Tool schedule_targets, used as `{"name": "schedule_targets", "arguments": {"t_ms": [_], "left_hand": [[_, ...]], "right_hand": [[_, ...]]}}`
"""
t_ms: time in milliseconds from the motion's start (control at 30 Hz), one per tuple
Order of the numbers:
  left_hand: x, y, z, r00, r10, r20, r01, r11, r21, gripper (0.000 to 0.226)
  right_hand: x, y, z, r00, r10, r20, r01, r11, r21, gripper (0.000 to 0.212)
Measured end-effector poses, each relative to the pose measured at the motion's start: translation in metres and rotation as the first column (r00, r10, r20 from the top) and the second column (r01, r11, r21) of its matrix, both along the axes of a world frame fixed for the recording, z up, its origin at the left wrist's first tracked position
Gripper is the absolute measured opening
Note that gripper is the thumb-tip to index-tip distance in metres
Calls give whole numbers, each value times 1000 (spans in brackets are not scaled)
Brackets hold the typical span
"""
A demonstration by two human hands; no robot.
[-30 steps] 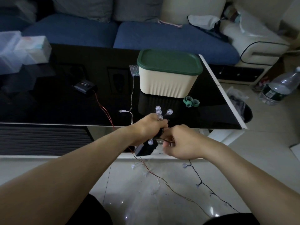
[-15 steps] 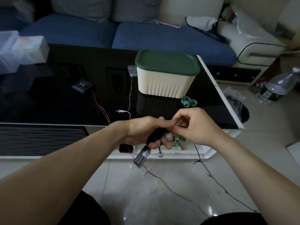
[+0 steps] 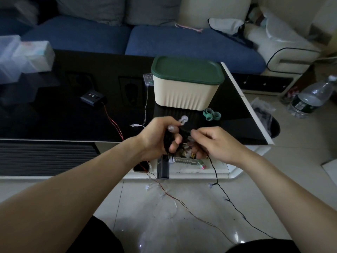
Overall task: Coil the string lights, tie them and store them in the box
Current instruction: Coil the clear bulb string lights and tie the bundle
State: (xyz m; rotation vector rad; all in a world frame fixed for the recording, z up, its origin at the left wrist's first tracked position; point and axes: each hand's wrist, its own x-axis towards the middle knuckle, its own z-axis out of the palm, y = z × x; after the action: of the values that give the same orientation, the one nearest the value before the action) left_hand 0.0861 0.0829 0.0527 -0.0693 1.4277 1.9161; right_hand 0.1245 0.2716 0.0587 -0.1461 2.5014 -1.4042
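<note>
Black thin-wired string lights with clear round bulbs [image 3: 168, 143] sit coiled in the left hand [image 3: 158, 138], fingers curled around them; the right hand [image 3: 215, 143] pinches the limp, light, snag-prone trailing strand. Cream box with green lid [image 3: 186, 84] stands closed behind on the table.

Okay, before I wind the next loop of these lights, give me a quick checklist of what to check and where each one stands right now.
1. Coil held in left hand: ok.
2. Right hand pinching the black wire: ok.
3. Loose wire left to wind: not ok, a long run trails on the floor.
4. Wire free of the red wire on the floor: cannot tell.
5. Green ties within reach on the table: ok.
6. Box open for storing: not ok, lid on.
</note>
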Motion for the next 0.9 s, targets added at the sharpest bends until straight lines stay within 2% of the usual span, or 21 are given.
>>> {"name": "schedule_targets", "arguments": {"t_ms": [67, 133, 233, 333, 400, 467, 600, 667, 733, 767, 833, 900], "left_hand": [[-3, -2, 3, 991, 119, 60, -124, 988, 87, 42], [-4, -3, 4, 984, 163, 77, -172, 977, 129, 34], [-3, 0, 1, 996, 86, 29, -88, 993, 73, 41], [-3, 1, -2, 999, 46, -27, -46, 999, 8, 47], [-5, -1, -2, 997, 73, -3, -72, 996, 58, 36], [-7, -4, -1, 992, 114, 55, -121, 982, 143, 32], [-8, -2, 1, 960, 240, 147, -273, 917, 292, 40], [-7, 2, 3, 940, 326, 100, -341, 898, 279, 28], [-7, 3, 2, 928, 368, 55, -370, 894, 255, 14], [-7, 3, 0, 926, 375, 33, -372, 899, 229, 16], [-7, 4, -6, 927, 372, -52, -363, 923, 130, 19], [-3, 5, -11, 929, 330, -169, -334, 943, 5, 9]], "right_hand": [[-1, -2, 0, 1000, -2, 20, 3, 1000, -28, 32], [-4, 0, -2, 1000, 14, -25, -12, 998, 63, 22], [-7, 1, -3, 990, -38, -136, 68, 974, 218, 18], [-9, 6, -1, 957, -151, -247, 188, 973, 136, 18], [-7, 6, -2, 972, -100, -213, 129, 984, 126, 14], [-5, 0, -6, 985, -11, -172, 44, 981, 190, 11], [-1, -15, -13, 987, 73, -144, -27, 954, 298, 11], [1, -21, -13, 990, 101, -101, -66, 952, 298, 4], [4, -26, -12, 991, 122, -62, -104, 964, 244, 11], [6, -28, -12, 990, 135, -45, -121, 963, 241, 15], [8, -31, -12, 981, 188, -40, -167, 937, 307, 16], [9, -32, -12, 963, 261, -62, -211, 880, 427, 6]]}}
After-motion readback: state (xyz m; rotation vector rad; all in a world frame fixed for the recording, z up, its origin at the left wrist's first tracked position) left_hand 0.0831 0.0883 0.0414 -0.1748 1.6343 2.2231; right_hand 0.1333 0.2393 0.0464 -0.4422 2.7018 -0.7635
